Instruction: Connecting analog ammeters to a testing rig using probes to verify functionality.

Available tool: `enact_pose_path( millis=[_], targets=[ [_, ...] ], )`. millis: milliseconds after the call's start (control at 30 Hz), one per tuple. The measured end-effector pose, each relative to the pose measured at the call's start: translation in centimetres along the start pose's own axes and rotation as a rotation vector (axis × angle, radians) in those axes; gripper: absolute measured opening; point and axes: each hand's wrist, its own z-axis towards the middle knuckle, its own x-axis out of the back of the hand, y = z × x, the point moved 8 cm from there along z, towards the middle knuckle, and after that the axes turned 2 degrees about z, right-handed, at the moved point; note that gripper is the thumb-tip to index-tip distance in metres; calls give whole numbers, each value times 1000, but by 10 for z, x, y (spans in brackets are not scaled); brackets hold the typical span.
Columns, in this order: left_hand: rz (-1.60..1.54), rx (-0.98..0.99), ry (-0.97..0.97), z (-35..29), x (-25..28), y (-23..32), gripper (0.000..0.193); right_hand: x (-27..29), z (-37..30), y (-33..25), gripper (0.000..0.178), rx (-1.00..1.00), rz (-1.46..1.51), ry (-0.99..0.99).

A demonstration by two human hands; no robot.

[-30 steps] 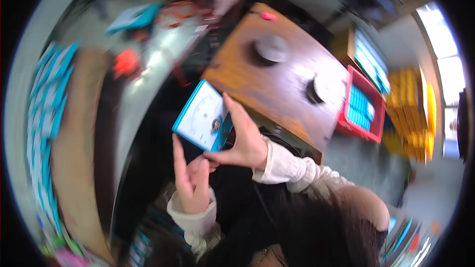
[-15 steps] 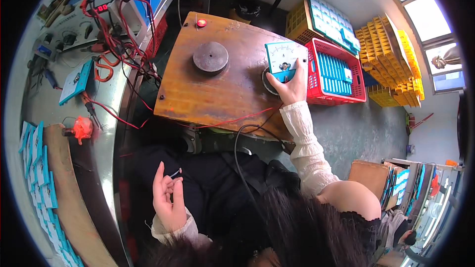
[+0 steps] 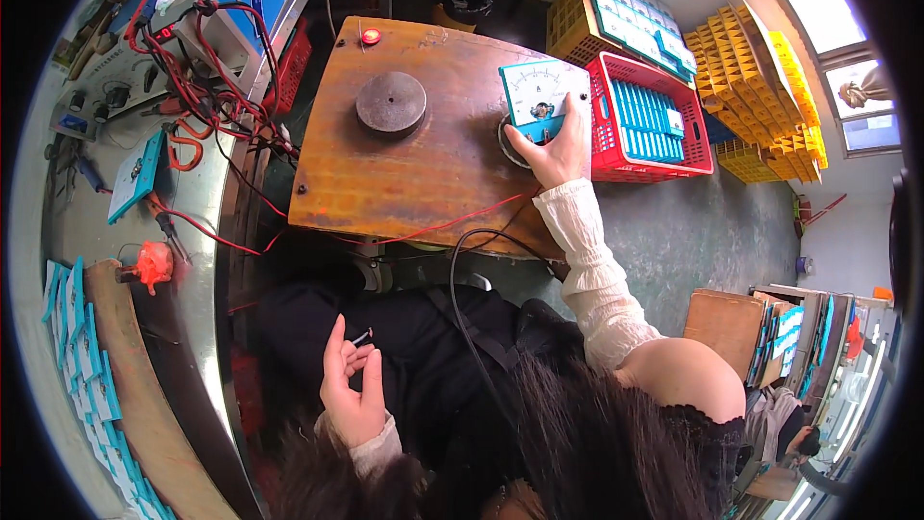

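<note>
My right hand [image 3: 556, 149] grips a panel meter [image 3: 537, 96] with a white dial face and a teal lower edge, thumb on one side and fingers on the other. The meter is tilted over a dark round ring-shaped piece [image 3: 512, 142] at the right side of the wooden table [image 3: 337, 173]; whether they touch is hard to tell. Above my lap, my left hand [image 3: 354, 395] is palm up with curled fingers around a thin dark rod [image 3: 363, 337], its kind too small to make out. A round grey metal disc [image 3: 391, 104] lies on the table.
A red crate [image 3: 602, 116] packed with teal meters stands right of the table, with yellow crates [image 3: 741, 87] beyond. On the left bench are tangled red and black leads [image 3: 197, 87], another meter [image 3: 138, 176] and rows of meters [image 3: 87, 356]. A red light [image 3: 372, 37] glows on the table.
The whole view has shifted a little. My left hand has moved slightly to the right with the thin rod. My right hand still holds the meter at the same spot over the table.
</note>
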Motion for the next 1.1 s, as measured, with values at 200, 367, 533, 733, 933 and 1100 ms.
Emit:
enact_pose_path(
  millis=[200,367,533,733,933,1100],
  targets=[
    [1,3,-10,-2,1,-2,52,-3,-2,5,105,-10,10,4],
    [1,25,-10,-4,0,-4,52,-4,-1,4,106,-9,26,-13],
    [89,-18,-31,-2,-3,-7,51,-3,8,5,105,43,20,-48],
    [445,63,-98,-2,0,-24,42,-9,9,2,104,52,20,-57],
    [432,-92,118,-6,8,1,34,-4,8,6,97,146,64,-14],
    [355,-280,388,-14,34,4,37,-9,-14,-34,97,257,29,-39]
  ],
)
